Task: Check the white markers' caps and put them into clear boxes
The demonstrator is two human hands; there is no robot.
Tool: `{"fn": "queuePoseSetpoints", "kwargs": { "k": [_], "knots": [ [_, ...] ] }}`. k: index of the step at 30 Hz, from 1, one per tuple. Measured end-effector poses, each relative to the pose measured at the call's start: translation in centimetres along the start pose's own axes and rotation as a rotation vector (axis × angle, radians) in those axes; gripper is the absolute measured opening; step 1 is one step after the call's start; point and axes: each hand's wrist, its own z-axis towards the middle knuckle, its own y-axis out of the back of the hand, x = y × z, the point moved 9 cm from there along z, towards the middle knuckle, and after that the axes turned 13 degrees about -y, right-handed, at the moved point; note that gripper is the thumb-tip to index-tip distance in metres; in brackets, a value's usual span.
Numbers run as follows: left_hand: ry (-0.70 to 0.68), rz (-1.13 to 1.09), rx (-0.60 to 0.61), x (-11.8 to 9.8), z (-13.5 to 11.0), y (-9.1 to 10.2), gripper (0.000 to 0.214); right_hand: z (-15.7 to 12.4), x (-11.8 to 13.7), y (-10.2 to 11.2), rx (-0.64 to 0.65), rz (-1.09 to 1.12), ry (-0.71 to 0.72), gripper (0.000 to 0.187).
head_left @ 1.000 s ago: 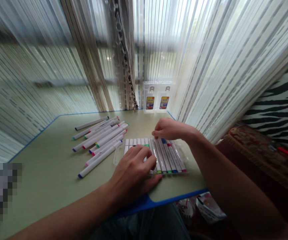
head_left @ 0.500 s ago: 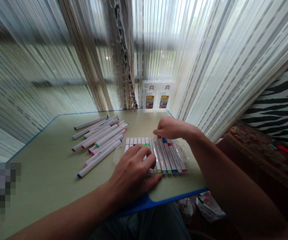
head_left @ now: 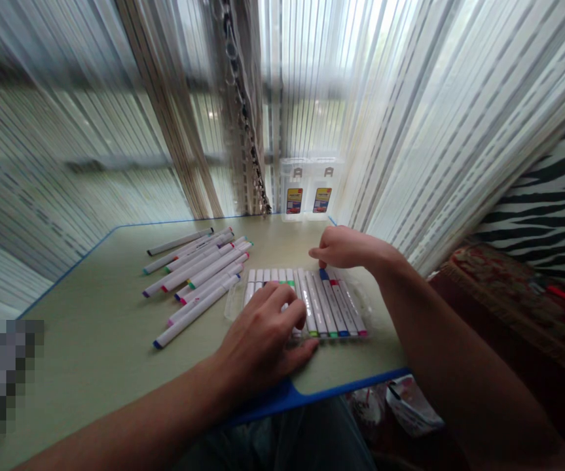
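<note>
White markers with coloured ends lie side by side in a clear plastic case (head_left: 371, 307) on the table. My left hand (head_left: 267, 317) rests over the left half of the row, fingers curled onto the markers and thumb at the case's near edge. It hides several markers beneath it. At the far edge of the case is my right hand (head_left: 344, 247), its fingers curled and thumb side pointing left. One fingertip reaches down to the far end of a blue-capped marker (head_left: 331, 297). No marker shows inside the right hand.
A loose pile of markers (head_left: 203, 265) spreads across the table (head_left: 95, 327) to the left of the case. A clear lid with two labels (head_left: 308, 186) stands upright at the back. String curtains (head_left: 400, 118) hang behind. Plastic bags (head_left: 412, 405) lie below the blue front edge.
My right hand has shifted slightly right and away along the far ends of the markers, from the middle ones to the blue-capped one. The left hand stays in place.
</note>
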Motion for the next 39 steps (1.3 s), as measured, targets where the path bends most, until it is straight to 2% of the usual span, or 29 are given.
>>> {"fn": "queuePoseSetpoints", "kwargs": {
  "k": [7, 14, 23, 30, 39],
  "knots": [
    [0.002, -0.002, -0.003, 0.0, 0.1, 0.0, 0.02, -0.2, 0.2, -0.1, 0.021, 0.009, 0.019, 0.04],
    [0.002, 0.012, -0.01, 0.2, 0.1, 0.0, 0.019, 0.1, -0.8, 0.2, -0.01, 0.016, -0.042, 0.037],
    [0.008, 0.004, -0.004, 0.3, 0.2, 0.0, 0.02, 0.2, -0.9, -0.1, 0.007, 0.016, -0.027, 0.039],
    [0.013, 0.007, -0.007, 0.3, 0.1, 0.0, 0.02, 0.4, -1.7, 0.1, -0.025, -0.028, -0.085, 0.039],
    [0.014, 0.011, 0.008, 0.2, 0.2, 0.0, 0.019, 0.3, -1.8, 0.0, -0.013, -0.035, -0.09, 0.041]
  ]
}}
